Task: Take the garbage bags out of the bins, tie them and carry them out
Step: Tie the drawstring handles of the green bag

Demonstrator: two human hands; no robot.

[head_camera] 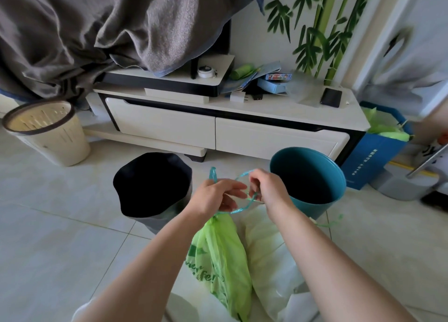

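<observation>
Two bare hands meet at centre frame, between two bins on the pale tiled floor [48, 224].

1. Left hand [213, 195]: fingers curled round a teal plastic drawstring [242, 209]; one end of the string stands up above the knuckles.
2. Right hand [266, 188]: fingertips pinch the same drawstring, whose loop arcs between the two hands.
3. Light green plastic garbage bag with dark green print [220, 256]: neck cinched shut just below the left hand, body trailing down between the forearms. Whether its bottom touches the floor cannot be told.
4. Pale translucent plastic bag [269, 261]: on the floor, beside and partly under the green one, with a loose teal string near it.
5. Black round bin with a dark liner [152, 186]: left of the hands, upright.
6. Teal round plastic bin [308, 174]: right of the hands, upright, no liner visible.
7. Beige slatted bin with a brown rim [46, 132]: far left, tilted.
8. White low cabinet with two drawers [218, 132]: behind the bins; its tabletop carries a black phone [331, 97] and small boxes.
9. Blue paper bag holding green material [373, 157]: against the cabinet's right end.
10. Grey cloth [97, 26]: draped over the cabinet's left side.
</observation>
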